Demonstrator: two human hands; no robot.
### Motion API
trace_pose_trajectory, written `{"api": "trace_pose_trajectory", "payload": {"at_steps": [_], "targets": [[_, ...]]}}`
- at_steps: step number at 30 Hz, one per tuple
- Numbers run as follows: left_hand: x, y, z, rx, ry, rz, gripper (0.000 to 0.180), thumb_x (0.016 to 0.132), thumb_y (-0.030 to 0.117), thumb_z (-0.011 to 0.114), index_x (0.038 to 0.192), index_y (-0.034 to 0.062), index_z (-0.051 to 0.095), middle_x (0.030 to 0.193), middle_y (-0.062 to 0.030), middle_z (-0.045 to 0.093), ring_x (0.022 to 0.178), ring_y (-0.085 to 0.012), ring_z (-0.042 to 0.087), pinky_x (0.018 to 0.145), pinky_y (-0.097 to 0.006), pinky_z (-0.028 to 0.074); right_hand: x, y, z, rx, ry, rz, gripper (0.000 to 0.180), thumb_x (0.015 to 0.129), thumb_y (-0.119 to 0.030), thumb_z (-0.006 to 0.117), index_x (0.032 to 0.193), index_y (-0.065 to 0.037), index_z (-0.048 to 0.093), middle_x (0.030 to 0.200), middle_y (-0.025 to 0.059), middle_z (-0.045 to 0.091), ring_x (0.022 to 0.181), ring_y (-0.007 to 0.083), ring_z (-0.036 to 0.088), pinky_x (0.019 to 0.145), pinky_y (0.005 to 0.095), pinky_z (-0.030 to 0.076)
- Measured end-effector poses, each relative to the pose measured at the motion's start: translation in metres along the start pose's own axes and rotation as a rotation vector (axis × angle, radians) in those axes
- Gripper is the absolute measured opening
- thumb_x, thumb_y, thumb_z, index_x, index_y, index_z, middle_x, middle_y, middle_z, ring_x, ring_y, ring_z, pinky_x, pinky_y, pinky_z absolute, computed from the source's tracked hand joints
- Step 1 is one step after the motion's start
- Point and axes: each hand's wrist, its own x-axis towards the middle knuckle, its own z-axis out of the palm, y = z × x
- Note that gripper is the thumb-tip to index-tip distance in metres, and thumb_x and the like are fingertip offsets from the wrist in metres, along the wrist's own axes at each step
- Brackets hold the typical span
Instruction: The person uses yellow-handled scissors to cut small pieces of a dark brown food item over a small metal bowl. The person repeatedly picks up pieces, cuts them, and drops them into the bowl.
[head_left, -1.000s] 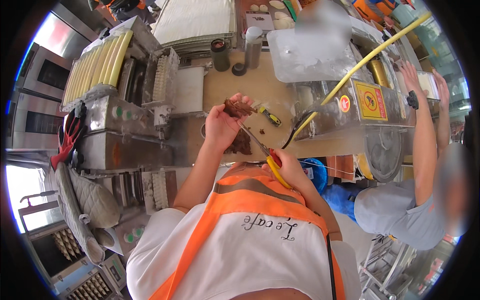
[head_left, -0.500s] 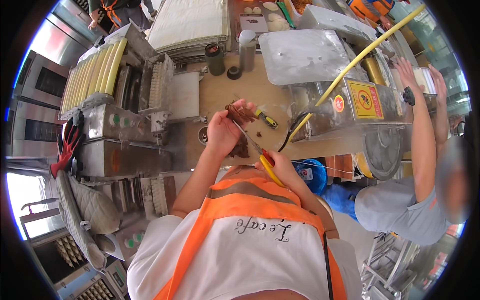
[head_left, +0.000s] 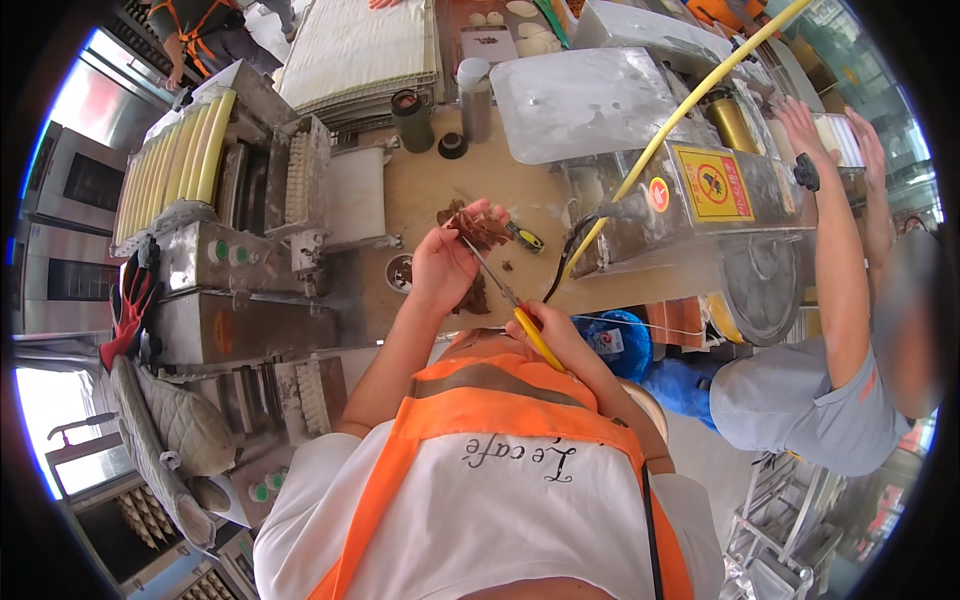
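Note:
My left hand [head_left: 446,268] is closed on a crumpled, reddish-brown, leaf-like piece [head_left: 482,228], its fingers curled beneath. In my right hand [head_left: 548,328] is a pair of long-nosed pliers [head_left: 537,338] with red and yellow handles. Their thin metal tip reaches up to the brown piece beside my left fingers; whether the jaws grip it is too small to tell. More brown material [head_left: 473,298] lies just below my left hand. Beyond my hands rests a yellow-and-black handled screwdriver [head_left: 525,237]. To the left stands a small round bowl [head_left: 399,272] with brown bits inside.
A dark cup [head_left: 412,122], a black lid [head_left: 452,146] and a grey bottle [head_left: 475,100] stand farther back. Metal machinery [head_left: 640,215] with a yellow hose [head_left: 660,150] borders the right; roller equipment [head_left: 200,250] is left. At right a co-worker reaches to the machine.
The view has shifted slightly, moving the surroundings a little leftward. My hands keep nearly the same pose, with the brown piece and the pliers still held.

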Motion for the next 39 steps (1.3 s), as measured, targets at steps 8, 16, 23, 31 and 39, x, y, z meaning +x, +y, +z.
{"api": "trace_pose_trajectory", "payload": {"at_steps": [8,16,23,31,39], "targets": [[-0.001,-0.002,-0.002,0.036,-0.037,-0.080,0.052,0.077,0.012,0.034,0.124,-0.0089,0.039,0.129,-0.0236,0.042,0.124,-0.0330,0.039,0.105,-0.040,0.030,0.000,0.002,-0.001,0.075,-0.036,0.049,0.028,0.082,-0.026,0.065,0.090,0.000,0.058,0.064,0.0019,0.056,0.050,0.0065,0.047,0.043,0.0221,0.035],[-0.002,-0.002,0.003,0.023,-0.002,-0.115,0.053,0.076,0.012,0.032,0.124,-0.0083,0.038,0.126,-0.0238,0.045,0.123,-0.0331,0.040,0.104,-0.040,0.032,-0.002,0.005,-0.001,-0.007,-0.009,0.025,0.021,0.082,-0.017,0.063,0.093,0.000,0.062,0.072,0.0033,0.062,0.053,0.0068,0.052,0.045,0.0213,0.038],[-0.003,-0.003,-0.001,0.062,0.001,-0.153,0.053,0.076,0.013,0.029,0.124,-0.0080,0.039,0.125,-0.0243,0.046,0.121,-0.0335,0.041,0.103,-0.040,0.033,-0.005,0.002,0.001,0.128,-0.038,0.108,0.021,0.083,-0.018,0.062,0.091,0.001,0.061,0.079,0.0040,0.064,0.054,0.0074,0.053,0.045,0.0219,0.040],[-0.004,0.001,0.004,0.145,0.051,-0.215,0.050,0.078,0.012,0.027,0.121,-0.0074,0.042,0.119,-0.0242,0.050,0.115,-0.0335,0.047,0.099,-0.040,0.037,-0.004,-0.002,0.000,0.037,-0.028,0.102,0.021,0.082,-0.015,0.061,0.096,0.000,0.062,0.077,0.0050,0.066,0.053,0.0077,0.054,0.045,0.0230,0.040],[-0.004,-0.003,0.001,0.189,0.024,-0.213,0.047,0.079,0.013,0.027,0.118,-0.0062,0.044,0.117,-0.0233,0.052,0.114,-0.0326,0.049,0.097,-0.039,0.039,-0.002,0.006,0.003,-0.010,-0.005,0.099,0.024,0.082,-0.023,0.062,0.092,-0.001,0.063,0.072,0.0053,0.064,0.050,0.0095,0.054,0.045,0.0245,0.040]]}}
